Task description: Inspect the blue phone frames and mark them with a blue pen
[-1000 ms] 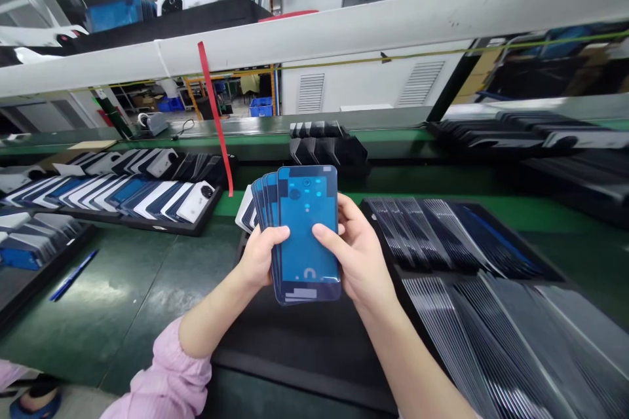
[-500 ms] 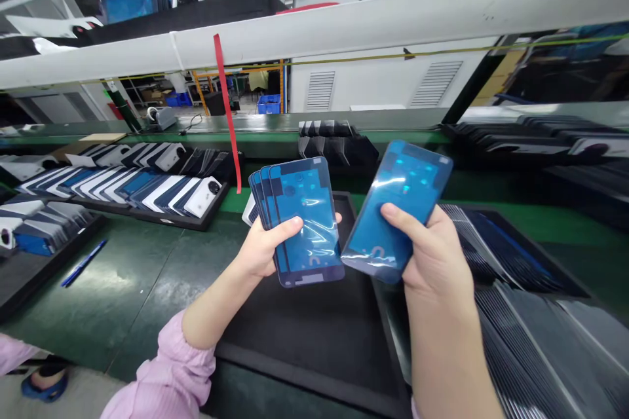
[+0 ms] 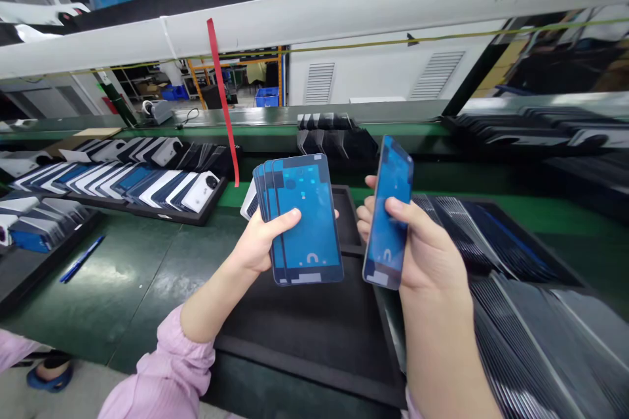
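We've got a small fan of blue panels in our L hand, thumb pressed flat on the front one, fingers mostly hidden behind, one fingertip showing at the R edge. Our R hand grips a single blue panel, thumb on its face, fingers curled round the back; it's upright, tilted a bit & turned nearly side-on to us. Fan & single panel are near each other, not touching, both held up above the black tray on the green bench. To our R, just past the R hand, there are rows of dark sheets packed close, leaning. Over on the L: a row of white & blue panels leaning in a tray, another row of grey & blue panels nearer us, plus a blue pen lying on the bench. Red strip hangs from the white rail up front, w/ a pink sleeve on our L arm.
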Available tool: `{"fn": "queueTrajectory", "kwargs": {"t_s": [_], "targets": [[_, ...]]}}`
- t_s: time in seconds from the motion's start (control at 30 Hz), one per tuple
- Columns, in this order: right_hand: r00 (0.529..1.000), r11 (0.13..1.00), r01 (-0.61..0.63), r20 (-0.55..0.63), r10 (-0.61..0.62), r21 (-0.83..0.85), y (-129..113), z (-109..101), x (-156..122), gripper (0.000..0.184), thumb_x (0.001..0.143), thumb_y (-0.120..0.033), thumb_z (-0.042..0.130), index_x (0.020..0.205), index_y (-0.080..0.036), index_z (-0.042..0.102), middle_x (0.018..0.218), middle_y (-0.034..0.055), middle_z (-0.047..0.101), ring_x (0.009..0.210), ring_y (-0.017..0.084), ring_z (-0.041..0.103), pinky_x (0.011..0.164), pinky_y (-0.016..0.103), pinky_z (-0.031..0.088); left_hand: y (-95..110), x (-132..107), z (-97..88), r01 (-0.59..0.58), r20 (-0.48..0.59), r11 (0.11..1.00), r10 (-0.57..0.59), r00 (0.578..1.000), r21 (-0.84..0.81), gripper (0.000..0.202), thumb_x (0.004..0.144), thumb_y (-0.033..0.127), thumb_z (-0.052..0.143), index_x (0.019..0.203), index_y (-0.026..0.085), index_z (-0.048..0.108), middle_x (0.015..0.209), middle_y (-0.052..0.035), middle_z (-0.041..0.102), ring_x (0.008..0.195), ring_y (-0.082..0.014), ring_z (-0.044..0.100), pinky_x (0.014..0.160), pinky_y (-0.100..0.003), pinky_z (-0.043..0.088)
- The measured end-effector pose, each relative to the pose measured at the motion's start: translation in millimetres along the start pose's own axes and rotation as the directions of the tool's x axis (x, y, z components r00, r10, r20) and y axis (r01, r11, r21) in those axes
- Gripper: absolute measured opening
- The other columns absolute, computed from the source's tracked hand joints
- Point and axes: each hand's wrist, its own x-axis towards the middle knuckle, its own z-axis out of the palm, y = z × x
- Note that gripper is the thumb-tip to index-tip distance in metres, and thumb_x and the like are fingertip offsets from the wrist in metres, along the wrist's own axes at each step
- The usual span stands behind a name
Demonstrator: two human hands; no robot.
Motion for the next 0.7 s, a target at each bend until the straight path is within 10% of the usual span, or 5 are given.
{"fn": "queueTrajectory", "kwargs": {"t_s": [0.43,0.7], "targets": [[0.999,0.994,-0.041,0.034,0.038,0.099,28.5,16.9,2.6,0.044,0.054,-0.034,0.096,0.089,-0.020,0.072,0.095,0.0070,0.078,0.091,0.032,0.074,0.086,0.048,0.061,-5.9,3.3,-4.9,-0.144,-0.077,0.982,0.153,0.985,0.119,0.053,0.063,0.042,0.090,0.105,0.016,0.069,0.116,-0.0124,0.072,0.114,-0.0363,0.066,0.098,-0.050,0.054],[0.999,0.983,0.037,-0.043,-0.030,0.178,12.3,2.6,6.6,0.042,0.057,-0.034,0.095,0.089,-0.023,0.071,0.087,0.0018,0.077,0.084,0.028,0.075,0.089,0.050,0.061,-0.3,2.4,-1.2,-0.146,0.141,0.987,0.154,0.978,-0.066,0.045,0.083,0.052,0.072,0.111,0.017,0.071,0.123,-0.0146,0.069,0.108,-0.0310,0.069,0.080,-0.039,0.061]]}}
